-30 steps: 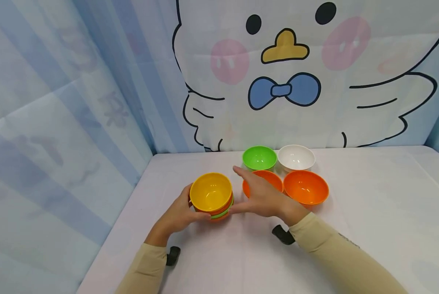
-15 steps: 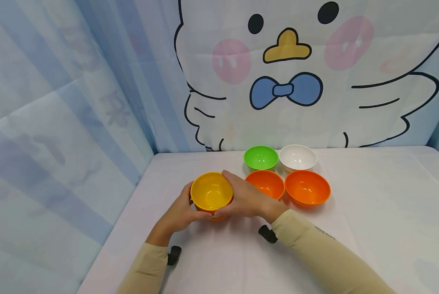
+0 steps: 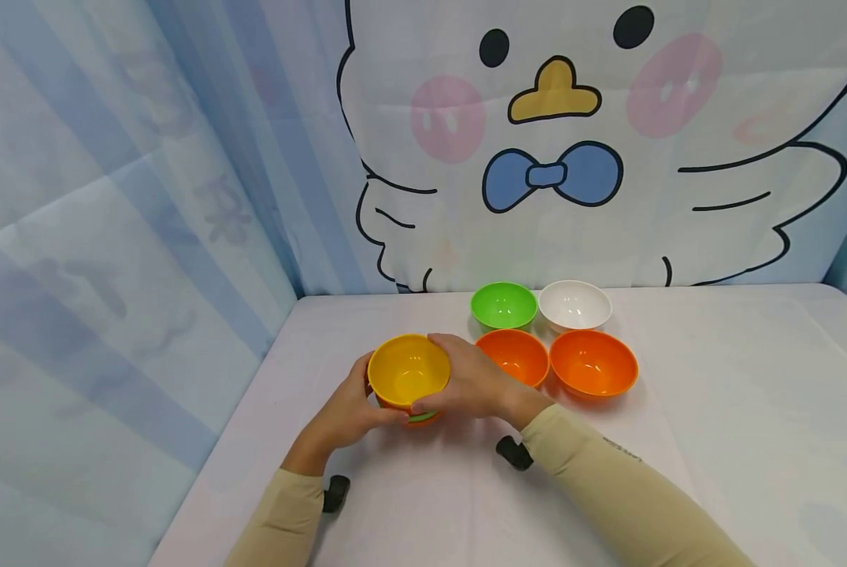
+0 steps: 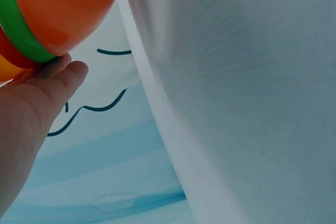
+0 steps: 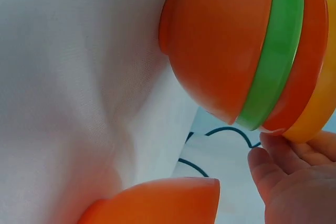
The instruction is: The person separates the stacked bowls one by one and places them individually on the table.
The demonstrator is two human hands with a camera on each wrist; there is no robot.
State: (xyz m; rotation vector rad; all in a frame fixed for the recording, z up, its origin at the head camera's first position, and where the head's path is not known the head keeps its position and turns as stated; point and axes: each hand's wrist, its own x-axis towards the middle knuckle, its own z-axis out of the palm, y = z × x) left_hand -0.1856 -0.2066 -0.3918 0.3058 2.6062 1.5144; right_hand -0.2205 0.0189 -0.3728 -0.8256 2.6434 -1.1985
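Nested together, a yellow bowl (image 3: 408, 372) tops a stack with an orange bowl (image 5: 305, 72), a green bowl (image 5: 277, 51) and a bottom orange bowl (image 5: 218, 40) below it. The stack stands on the table at left of centre. My left hand (image 3: 344, 411) grips its left side, thumb at the front; in the left wrist view those fingers (image 4: 68, 74) reach the green rim. From the right, my right hand (image 3: 471, 382) holds the upper bowls, thumb in front and fingers behind. Its fingertips (image 5: 273, 148) lie at the yellow and upper orange bowls.
To the right of the stack, a green bowl (image 3: 504, 305) and a white bowl (image 3: 575, 304) stand behind a partly covered orange bowl (image 3: 514, 354) and another orange bowl (image 3: 593, 363). A printed cloth backdrop (image 3: 537, 244) rises at the table's (image 3: 735, 409) far edge.
My right hand has come left, away from in front of the nearer orange bowl, and taken hold of the stack's right side. The left hand keeps its grip; the bowls stay in place.
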